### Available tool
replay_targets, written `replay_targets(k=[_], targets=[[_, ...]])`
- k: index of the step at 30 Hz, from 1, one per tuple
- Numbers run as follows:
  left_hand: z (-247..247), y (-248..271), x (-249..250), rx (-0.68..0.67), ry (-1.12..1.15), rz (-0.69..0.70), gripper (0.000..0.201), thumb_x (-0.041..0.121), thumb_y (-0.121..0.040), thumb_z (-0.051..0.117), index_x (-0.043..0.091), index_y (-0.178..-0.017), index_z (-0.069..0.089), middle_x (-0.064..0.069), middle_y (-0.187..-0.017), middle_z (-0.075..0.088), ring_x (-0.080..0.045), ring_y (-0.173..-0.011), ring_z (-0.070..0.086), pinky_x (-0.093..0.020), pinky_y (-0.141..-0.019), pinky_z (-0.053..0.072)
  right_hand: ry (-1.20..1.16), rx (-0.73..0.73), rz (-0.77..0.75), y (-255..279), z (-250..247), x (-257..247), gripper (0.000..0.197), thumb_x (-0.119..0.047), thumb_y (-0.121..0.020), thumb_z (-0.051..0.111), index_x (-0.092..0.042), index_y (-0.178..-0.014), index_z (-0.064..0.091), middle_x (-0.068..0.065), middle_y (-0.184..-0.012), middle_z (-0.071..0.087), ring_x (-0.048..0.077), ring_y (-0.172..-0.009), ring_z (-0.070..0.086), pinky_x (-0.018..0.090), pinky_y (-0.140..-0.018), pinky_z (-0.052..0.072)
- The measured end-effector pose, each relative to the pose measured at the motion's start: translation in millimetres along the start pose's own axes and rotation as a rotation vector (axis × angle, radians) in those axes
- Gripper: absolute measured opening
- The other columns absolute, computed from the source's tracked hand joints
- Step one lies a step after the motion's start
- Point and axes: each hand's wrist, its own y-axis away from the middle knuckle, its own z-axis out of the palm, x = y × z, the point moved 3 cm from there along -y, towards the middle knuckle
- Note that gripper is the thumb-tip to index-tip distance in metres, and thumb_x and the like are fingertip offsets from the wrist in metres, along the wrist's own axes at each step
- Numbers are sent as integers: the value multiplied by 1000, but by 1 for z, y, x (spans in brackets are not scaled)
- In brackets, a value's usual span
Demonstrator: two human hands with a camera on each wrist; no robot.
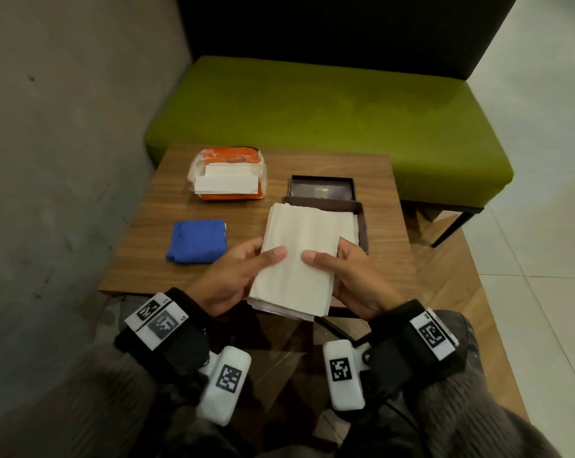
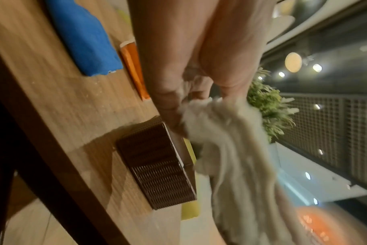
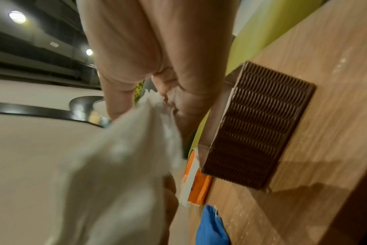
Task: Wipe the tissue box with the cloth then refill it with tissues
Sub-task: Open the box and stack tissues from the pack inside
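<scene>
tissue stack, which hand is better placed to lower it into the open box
Right, narrowly. Both hands grip the tissue stack, but the right hand is on the side of the open tissue box; the left hand is toward the blue cloth.

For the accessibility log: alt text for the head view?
Both hands, left hand and right hand, hold a stack of tissues over an open brown box on a wooden table. A folded blue cloth and an opened orange tissue pack lie to the left.
</scene>
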Motion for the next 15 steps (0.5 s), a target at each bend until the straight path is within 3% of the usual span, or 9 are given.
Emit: replay_targets(k=[2, 5, 7, 10, 15], targets=[[4, -5, 0, 64, -107, 42, 41, 23, -81, 63, 22, -120, 53, -5, -108, 70, -21, -98, 68, -34, -78, 58, -21, -3, 8, -2, 1, 3, 46, -8, -81, 66, -9, -126, 55, 9, -120, 68, 25, -109, 66, 38, -91, 56], [8, -14, 1, 105, -172, 41, 52, 23, -81, 66, 19, -130, 47, -7, -115, 66, -24, -104, 65, -41, -88, 54, -66, 20, -10, -4, -2, 3, 36, 1, -86, 61, -10, -120, 57, 10, -117, 69, 25, -106, 67, 37, -87, 57], [7, -19, 2, 32, -117, -14, 57, 26, -77, 66, 21, -130, 46, -8, -120, 64, -25, -107, 64, -41, -90, 54, -137, 46, -37, -7, -7, 0, 38, 4, -87, 58, -10, -122, 55, 11, -118, 68, 25, -106, 67, 38, -86, 58], [3, -24, 4, -37, -38, -77, 51, 22, -76, 65, 16, -125, 50, -8, -117, 66, -21, -106, 64, -33, -85, 56, -232, 105, -98, -14, -15, -7, 45, 7, -87, 56, -9, -128, 50, 13, -122, 65, 28, -109, 65, 40, -82, 59], [-12, -50, 18, 140, -80, 69, 34, 12, -87, 60, 7, -121, 57, -10, -117, 66, -21, -106, 64, -32, -85, 56, -259, 242, -142, -25, -33, -18, 43, 2, -87, 59, -10, -127, 51, 10, -119, 65, 25, -106, 65, 36, -77, 60]])
